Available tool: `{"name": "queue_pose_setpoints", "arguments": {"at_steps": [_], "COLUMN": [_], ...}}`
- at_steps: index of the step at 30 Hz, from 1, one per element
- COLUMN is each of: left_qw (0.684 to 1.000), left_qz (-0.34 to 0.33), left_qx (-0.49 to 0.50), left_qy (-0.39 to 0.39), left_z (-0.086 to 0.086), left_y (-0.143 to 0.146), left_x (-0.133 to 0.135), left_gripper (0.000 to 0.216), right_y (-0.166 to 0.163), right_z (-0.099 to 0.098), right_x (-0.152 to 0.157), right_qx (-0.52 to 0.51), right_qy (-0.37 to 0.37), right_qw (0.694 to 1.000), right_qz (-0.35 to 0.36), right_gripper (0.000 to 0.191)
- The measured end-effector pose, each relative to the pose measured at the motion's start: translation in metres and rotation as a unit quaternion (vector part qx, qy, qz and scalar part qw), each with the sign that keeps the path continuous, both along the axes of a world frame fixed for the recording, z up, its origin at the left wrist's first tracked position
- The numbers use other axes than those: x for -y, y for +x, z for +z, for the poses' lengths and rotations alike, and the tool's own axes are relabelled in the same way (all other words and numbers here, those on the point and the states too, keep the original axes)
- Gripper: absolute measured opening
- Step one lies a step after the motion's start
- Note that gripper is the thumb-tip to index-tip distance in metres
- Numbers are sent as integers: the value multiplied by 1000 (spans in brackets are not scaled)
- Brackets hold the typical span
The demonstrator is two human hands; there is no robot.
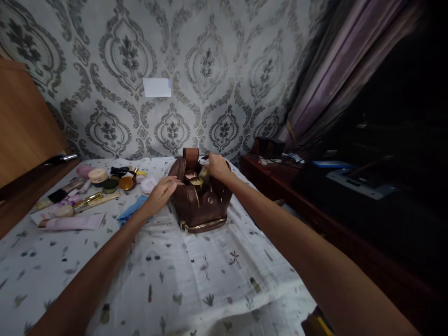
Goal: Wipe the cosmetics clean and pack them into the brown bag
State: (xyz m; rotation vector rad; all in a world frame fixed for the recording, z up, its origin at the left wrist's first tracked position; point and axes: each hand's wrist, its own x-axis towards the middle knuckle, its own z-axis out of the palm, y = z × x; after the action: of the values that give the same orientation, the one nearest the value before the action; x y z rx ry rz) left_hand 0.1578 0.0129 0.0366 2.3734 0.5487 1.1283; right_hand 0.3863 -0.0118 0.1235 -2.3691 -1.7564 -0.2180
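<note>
A brown leather toiletry bag [199, 210] stands open on the printed white bedsheet [196, 280]. Several small jars and a bottle show inside its mouth. My left hand [161, 192] rests against the bag's left rim, fingers stretched toward the opening and holding nothing. My right hand [216, 166] is at the bag's top right edge, fingers curled down round a small item inside the bag that I cannot make out.
Several cosmetics lie at the left: a pink tube [72, 222], round jars [98, 175], a gold-capped tube [94, 199], a white compact [149, 185]. A blue cloth [131, 211] lies beside my left wrist. A dark wooden side table [280, 177] with cables stands right; curtains hang behind.
</note>
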Motion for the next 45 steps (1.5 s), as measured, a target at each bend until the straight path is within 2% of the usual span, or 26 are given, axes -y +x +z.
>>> {"name": "queue_pose_setpoints", "arguments": {"at_steps": [4, 11, 19, 26, 30, 33, 36, 41, 45], "left_qw": [1000, 1000, 1000, 1000, 1000, 1000, 1000, 1000, 1000], "left_qz": [3, 1, 2, -1, -2, -1, -2, 3, 3], "left_qx": [3, 5, 2, 7, 10, 9, 9, 11, 16], "left_qy": [-4, -13, -8, -6, -5, -10, -11, -10, -8], "left_z": [0, 2, 1, -1, -2, -2, -2, -3, -4], "left_y": [1, 0, 0, 0, 1, 0, 0, 1, 1], "left_x": [1, 3, 2, 1, 0, 1, 1, -1, -2], "left_gripper": [57, 58, 57, 55, 54, 53, 54, 56, 58], "right_y": [1, -10, -4, -7, -12, -14, -13, -4, 2], "right_z": [2, -4, -8, -8, -11, -15, -22, -36, -38], "right_x": [-3, -2, -11, -10, -6, -6, -12, -21, -21], "right_qx": [9, 31, 50, 91, 131, 186, 235, 243, 247], "right_qy": [-16, -31, -46, -48, -21, -3, -15, -39, -43], "right_qw": [1000, 998, 998, 994, 990, 973, 949, 947, 950], "right_qz": [16, 49, 19, 21, 57, 133, 208, 204, 188], "right_gripper": [30, 33, 35, 29, 40, 45, 46, 50, 48]}}
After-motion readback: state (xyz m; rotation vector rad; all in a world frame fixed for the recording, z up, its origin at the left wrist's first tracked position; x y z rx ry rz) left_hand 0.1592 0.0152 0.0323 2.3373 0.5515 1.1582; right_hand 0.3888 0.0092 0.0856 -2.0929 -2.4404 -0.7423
